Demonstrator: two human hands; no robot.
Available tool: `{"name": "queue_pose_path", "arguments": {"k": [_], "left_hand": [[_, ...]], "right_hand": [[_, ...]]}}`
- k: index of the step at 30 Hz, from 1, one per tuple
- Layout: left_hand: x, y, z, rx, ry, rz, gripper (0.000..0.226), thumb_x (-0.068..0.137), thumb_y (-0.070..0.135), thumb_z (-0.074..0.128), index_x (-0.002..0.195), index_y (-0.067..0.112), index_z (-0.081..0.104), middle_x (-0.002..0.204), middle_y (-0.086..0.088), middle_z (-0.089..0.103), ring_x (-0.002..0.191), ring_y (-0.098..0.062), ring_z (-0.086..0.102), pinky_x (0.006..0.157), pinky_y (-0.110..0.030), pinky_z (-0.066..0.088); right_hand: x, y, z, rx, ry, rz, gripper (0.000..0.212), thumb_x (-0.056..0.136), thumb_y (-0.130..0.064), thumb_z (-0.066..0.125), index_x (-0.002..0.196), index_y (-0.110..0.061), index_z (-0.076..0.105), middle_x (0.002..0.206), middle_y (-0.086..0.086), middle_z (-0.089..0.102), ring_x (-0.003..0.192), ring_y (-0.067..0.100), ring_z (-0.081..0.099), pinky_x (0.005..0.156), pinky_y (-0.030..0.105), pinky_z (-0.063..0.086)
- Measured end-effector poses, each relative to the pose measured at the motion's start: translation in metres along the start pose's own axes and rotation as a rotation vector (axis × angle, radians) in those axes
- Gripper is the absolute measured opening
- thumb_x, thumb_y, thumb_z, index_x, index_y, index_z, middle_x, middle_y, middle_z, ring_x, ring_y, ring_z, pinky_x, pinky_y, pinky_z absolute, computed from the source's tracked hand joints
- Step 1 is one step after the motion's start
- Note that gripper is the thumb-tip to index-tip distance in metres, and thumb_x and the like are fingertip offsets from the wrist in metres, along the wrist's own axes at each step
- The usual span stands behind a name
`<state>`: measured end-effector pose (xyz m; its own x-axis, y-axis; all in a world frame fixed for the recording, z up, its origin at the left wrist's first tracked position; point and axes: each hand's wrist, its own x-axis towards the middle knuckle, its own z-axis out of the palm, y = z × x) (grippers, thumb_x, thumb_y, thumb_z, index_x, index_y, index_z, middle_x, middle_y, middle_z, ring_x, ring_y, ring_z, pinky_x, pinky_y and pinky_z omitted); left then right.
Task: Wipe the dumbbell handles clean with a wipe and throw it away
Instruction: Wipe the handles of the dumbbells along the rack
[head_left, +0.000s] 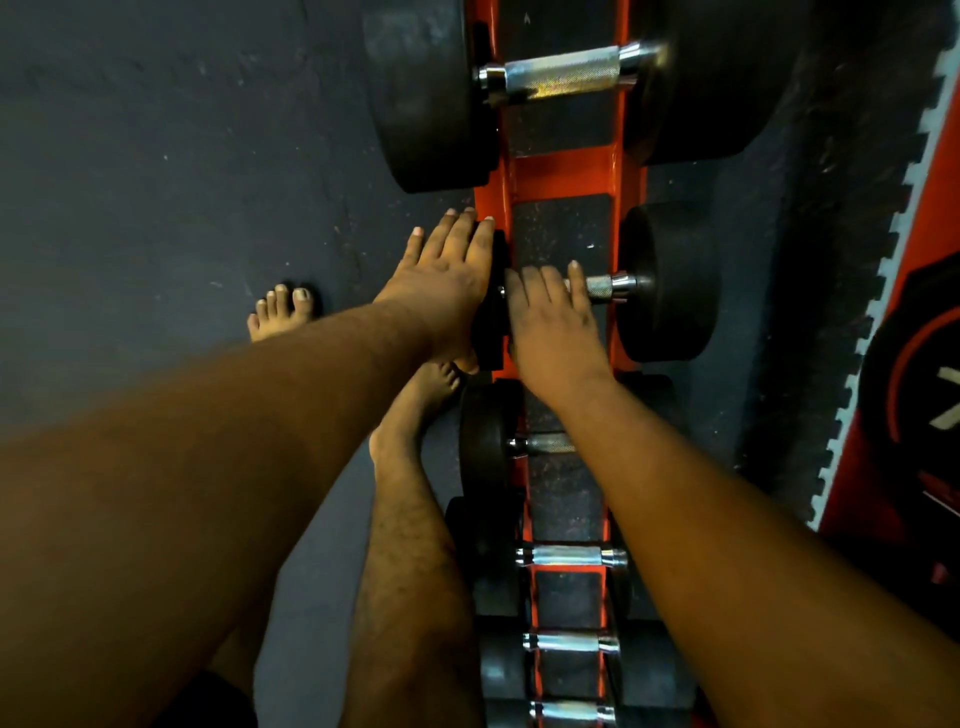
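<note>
Reaching down over the orange rack (561, 174), both hands sit on the mid dumbbell (667, 283). Its long axis runs 9-to-3 across the rack, handle (602, 285) pointing at 3 toward the R head, L head mostly hidden under the hands. R hand (553, 317) lies flat over the handle, fingers straight and close together, tips aimed at 12; only the handle's R end shows past the fingers. No wipe visible — could be under the R palm, can't tell. L hand (447, 275) is spread, fingers straight, resting against the L head at the rack's 9 o'clock edge, prob. steadying it. So R hand is nearer the handle, right on it; L is just beside, at its 9. Judgement: next rub should go along the 9-to-3 axis, w/ the L hand bracing so the dumbbell doesn't roll. Bigger dumbbell (563, 78) lies at 12, same axis; smaller ones at 6, handles untouched by either hand.
</note>
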<state>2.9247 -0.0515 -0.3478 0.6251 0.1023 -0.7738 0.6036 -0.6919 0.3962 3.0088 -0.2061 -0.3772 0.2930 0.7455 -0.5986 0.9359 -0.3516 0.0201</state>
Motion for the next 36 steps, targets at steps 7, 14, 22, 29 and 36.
{"name": "queue_pose_path", "arguments": {"k": [7, 14, 22, 29, 36], "left_hand": [[0.001, -0.002, 0.004, -0.012, 0.017, 0.006, 0.158, 0.052, 0.041, 0.099, 0.160, 0.008, -0.011, 0.169, -0.017, -0.007, 0.156, -0.033, -0.011, 0.126, -0.055, 0.000], [0.001, -0.001, 0.004, -0.009, 0.016, 0.000, 0.158, 0.052, 0.042, 0.099, 0.160, 0.009, -0.011, 0.169, -0.017, -0.007, 0.156, -0.033, -0.010, 0.126, -0.055, 0.000], [0.002, -0.002, 0.001, 0.009, 0.000, 0.006, 0.160, 0.050, 0.043, 0.099, 0.160, 0.009, -0.012, 0.169, -0.017, -0.007, 0.156, -0.033, -0.011, 0.126, -0.056, 0.000], [0.003, -0.004, 0.001, 0.026, -0.010, 0.017, 0.160, 0.051, 0.047, 0.098, 0.160, 0.008, -0.012, 0.169, -0.018, -0.006, 0.156, -0.034, -0.010, 0.126, -0.057, 0.001], [0.003, -0.003, -0.002, 0.032, -0.042, 0.017, 0.160, 0.053, 0.052, 0.097, 0.159, 0.008, -0.015, 0.169, -0.018, -0.010, 0.156, -0.034, -0.012, 0.126, -0.056, 0.000]], "right_hand": [[0.005, 0.012, 0.000, -0.044, -0.009, -0.005, 0.053, 0.093, -0.018, 0.056, 0.143, -0.009, 0.042, 0.134, 0.012, 0.052, 0.130, 0.031, 0.046, 0.120, 0.055, 0.023], [-0.031, 0.012, 0.006, -0.070, -0.026, 0.060, 0.075, 0.091, -0.017, 0.050, 0.158, -0.008, 0.017, 0.161, 0.015, 0.022, 0.153, 0.033, 0.015, 0.121, 0.064, 0.004], [0.015, 0.022, -0.019, 0.003, -0.103, 0.200, 0.034, 0.096, -0.011, 0.040, 0.127, -0.012, 0.054, 0.122, 0.013, 0.062, 0.119, 0.033, 0.055, 0.114, 0.050, 0.034], [-0.001, 0.019, -0.022, 0.011, -0.088, 0.217, 0.046, 0.093, -0.008, 0.034, 0.137, -0.007, 0.048, 0.134, 0.016, 0.054, 0.135, 0.034, 0.044, 0.123, 0.057, 0.014], [0.008, 0.001, -0.014, 0.173, -0.076, -0.055, 0.056, 0.098, -0.005, 0.035, 0.154, -0.007, 0.033, 0.159, 0.012, 0.038, 0.150, 0.026, 0.028, 0.126, 0.044, 0.013]]}}
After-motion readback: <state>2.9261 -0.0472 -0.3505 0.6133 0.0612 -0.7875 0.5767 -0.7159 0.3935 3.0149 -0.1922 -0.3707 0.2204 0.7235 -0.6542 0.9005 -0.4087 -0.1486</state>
